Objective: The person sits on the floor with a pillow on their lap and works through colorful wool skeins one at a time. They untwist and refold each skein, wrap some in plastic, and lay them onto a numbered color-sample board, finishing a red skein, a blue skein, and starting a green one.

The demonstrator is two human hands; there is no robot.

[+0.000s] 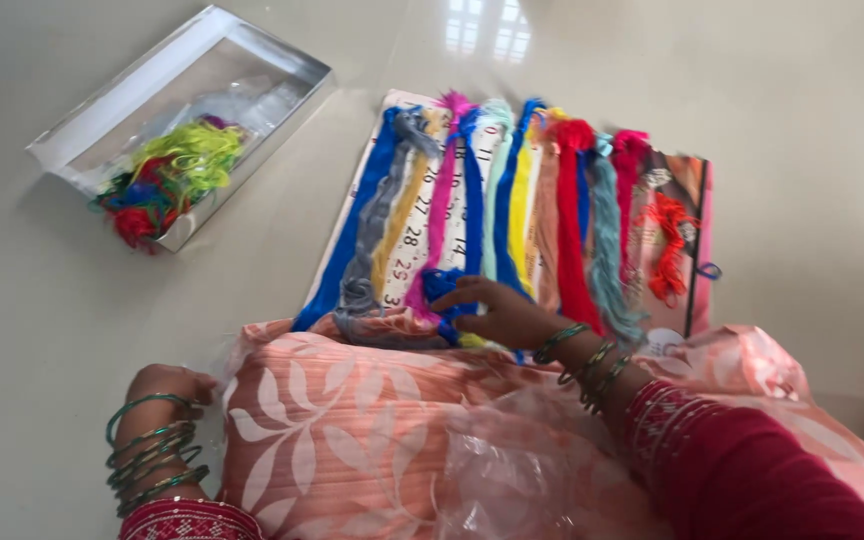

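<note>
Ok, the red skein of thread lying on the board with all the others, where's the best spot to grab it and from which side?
Probably pinch the red skein at its fluffy far end, coming from the open floor beyond the board. That end stands proud and uncrowded, while the near end runs under the right hand and neighbouring skeins lie tight against both sides. The left hand rests on peach cloth.
</note>
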